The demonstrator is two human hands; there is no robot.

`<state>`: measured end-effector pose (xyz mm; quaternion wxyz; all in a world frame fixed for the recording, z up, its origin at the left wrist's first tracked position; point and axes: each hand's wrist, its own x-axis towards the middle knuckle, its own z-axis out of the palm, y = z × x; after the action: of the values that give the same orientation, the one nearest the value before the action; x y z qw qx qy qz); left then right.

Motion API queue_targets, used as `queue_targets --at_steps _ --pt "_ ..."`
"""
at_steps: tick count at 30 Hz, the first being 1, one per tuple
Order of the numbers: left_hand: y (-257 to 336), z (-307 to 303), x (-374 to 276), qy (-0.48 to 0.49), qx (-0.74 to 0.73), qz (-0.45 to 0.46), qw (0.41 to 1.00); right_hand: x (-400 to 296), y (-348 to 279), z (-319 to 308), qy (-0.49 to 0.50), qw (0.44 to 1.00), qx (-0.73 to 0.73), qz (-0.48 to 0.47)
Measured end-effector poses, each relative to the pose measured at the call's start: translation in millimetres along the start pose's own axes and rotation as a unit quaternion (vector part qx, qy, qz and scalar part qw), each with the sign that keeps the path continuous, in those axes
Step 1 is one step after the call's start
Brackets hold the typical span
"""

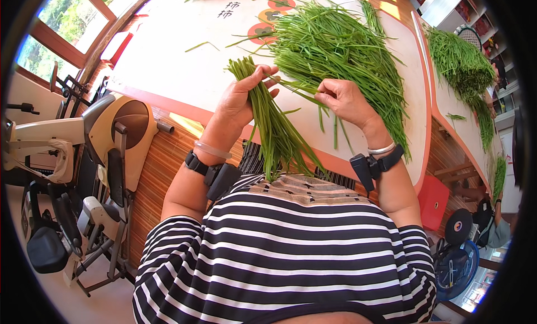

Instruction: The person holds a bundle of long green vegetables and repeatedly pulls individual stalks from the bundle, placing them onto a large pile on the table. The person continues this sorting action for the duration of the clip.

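A bundle of long green leafy stalks [268,118], which look like garlic chives, rests in my left hand [241,95]. Its cut ends point up and away, and its leaf tips hang over the table edge to my lap. My right hand [346,99] pinches a few loose stalks [300,89] between thumb and fingers. These stalks stretch across to the fingertips of my left hand. Just beyond my right hand, a large heap of the same greens [335,47] covers the right part of the white table [168,59].
An exercise bike [117,143] stands at the left. More greens [459,61] lie on a second table [444,101] at the right. A red stool [432,202] and a blue-rimmed fan [457,269] are at lower right. Another person's arm [498,215] shows at the far right.
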<state>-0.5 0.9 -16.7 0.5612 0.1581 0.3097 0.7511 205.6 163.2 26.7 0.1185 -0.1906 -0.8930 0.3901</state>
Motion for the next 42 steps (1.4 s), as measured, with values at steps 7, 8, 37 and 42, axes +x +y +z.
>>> queue_targets --at_steps 7,8,37,42 --pt "50.2 -11.8 -10.4 -0.173 -0.179 0.073 0.966 -24.8 40.5 -38.5 -0.028 0.998 -0.017 0.061" --pt "54.8 -10.2 -14.4 -0.169 -0.234 0.052 0.956 -25.8 41.7 -41.9 -0.017 0.997 0.012 0.071" --pt "3.7 -13.4 7.7 -0.084 -0.140 0.007 0.987 -22.0 4.6 -14.8 -0.021 0.994 -0.106 -0.008" --pt "34.7 -19.2 -4.4 -0.072 -0.249 -0.045 0.965 -25.5 16.0 -34.2 -0.080 0.986 -0.138 0.046"
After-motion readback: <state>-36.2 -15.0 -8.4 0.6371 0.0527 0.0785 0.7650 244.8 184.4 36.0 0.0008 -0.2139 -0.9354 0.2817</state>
